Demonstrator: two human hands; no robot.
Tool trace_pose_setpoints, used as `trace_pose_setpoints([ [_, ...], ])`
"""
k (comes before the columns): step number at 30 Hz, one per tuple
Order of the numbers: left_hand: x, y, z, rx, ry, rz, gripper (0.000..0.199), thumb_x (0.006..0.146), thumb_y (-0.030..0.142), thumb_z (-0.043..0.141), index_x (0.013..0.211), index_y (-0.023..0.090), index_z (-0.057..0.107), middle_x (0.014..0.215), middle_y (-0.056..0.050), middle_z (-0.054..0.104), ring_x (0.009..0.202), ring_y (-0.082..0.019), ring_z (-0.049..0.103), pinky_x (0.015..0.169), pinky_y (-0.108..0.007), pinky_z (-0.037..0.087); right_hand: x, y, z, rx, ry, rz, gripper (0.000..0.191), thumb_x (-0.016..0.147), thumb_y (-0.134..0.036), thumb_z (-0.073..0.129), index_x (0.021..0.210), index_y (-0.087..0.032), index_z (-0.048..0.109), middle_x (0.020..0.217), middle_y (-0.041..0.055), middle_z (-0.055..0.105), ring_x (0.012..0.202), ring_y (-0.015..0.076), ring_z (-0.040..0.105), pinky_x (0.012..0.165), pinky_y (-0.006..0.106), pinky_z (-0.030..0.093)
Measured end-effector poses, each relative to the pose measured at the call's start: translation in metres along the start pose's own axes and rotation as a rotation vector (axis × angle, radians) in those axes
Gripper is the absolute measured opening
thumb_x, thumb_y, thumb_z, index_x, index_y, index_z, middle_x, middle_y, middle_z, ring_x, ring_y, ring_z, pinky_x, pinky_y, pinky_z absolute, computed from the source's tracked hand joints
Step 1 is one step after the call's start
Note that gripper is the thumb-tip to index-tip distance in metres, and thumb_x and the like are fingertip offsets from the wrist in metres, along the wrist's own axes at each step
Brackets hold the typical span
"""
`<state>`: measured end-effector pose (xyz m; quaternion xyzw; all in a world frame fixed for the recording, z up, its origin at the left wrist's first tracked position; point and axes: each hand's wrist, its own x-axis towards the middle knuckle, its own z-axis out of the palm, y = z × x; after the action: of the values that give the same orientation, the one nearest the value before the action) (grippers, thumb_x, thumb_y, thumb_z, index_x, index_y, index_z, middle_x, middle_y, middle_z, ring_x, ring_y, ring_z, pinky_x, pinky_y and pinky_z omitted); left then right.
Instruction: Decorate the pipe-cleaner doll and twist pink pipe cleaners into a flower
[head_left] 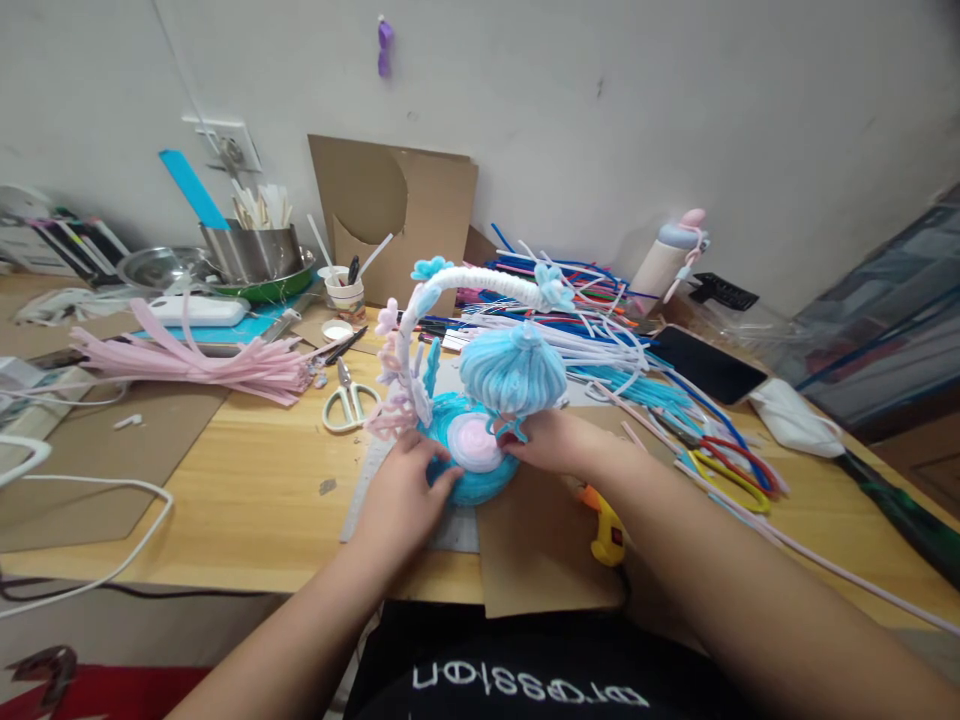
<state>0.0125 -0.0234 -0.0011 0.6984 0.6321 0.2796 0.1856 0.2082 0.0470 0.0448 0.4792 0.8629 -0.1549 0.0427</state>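
A pipe-cleaner lamp ornament stands in front of me. Its round blue base [480, 487] has a pale pink and white spiral disc [476, 443] on top. From the left side rises a white arch [480, 280] with blue and pink flowers, and a blue pleated dome [515, 370] with curly strands hangs under its right end. My left hand [412, 480] grips the base's left edge, thumb on top. My right hand [551, 440] is closed at the base's right side, below the dome and by the curly strands; its fingertips are partly hidden.
Scissors [349, 400] and a pink pipe-cleaner bundle [195, 355] lie left. A yellow glue gun [606, 530] lies by my right forearm, over cardboard [540, 540]. Farther right are red-and-yellow-handled pliers [727, 480], a phone [709, 362] and a bottle [667, 262]. Loose pipe cleaners [555, 335] pile up behind.
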Motion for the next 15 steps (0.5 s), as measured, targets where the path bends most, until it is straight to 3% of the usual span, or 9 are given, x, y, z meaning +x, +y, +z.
trace_pose_setpoints([
  [6,0.005,0.014,-0.002,0.181,-0.052,-0.055,0.013,0.079,0.032,0.059,0.085,0.021,0.064,0.097,-0.006,0.059,0.089,-0.023,0.059,0.073,-0.034,0.044,0.0,0.001,0.001,-0.079,0.035,-0.041,0.022,0.085,-0.026,0.053,0.099,-0.018,0.067,0.107,0.0095,0.068,0.1,0.0236,0.061,0.08,0.027,0.043],
  [10,0.011,0.02,-0.005,0.28,-0.104,-0.076,0.01,0.081,0.028,0.058,0.08,0.02,0.063,0.095,-0.006,0.061,0.088,-0.022,0.059,0.068,-0.031,0.043,0.001,0.001,0.002,-0.082,0.038,-0.065,0.022,0.085,-0.024,0.052,0.099,-0.017,0.067,0.106,0.0097,0.068,0.097,0.0224,0.062,0.078,0.026,0.044],
  [15,0.014,0.015,-0.001,0.422,-0.146,0.112,0.017,0.087,0.021,0.047,0.078,0.015,0.06,0.089,-0.009,0.059,0.083,-0.024,0.058,0.071,-0.034,0.042,0.0,0.001,0.001,-0.094,0.035,-0.05,0.024,0.085,-0.026,0.051,0.102,-0.017,0.067,0.106,0.0104,0.068,0.097,0.0234,0.063,0.077,0.027,0.044],
])
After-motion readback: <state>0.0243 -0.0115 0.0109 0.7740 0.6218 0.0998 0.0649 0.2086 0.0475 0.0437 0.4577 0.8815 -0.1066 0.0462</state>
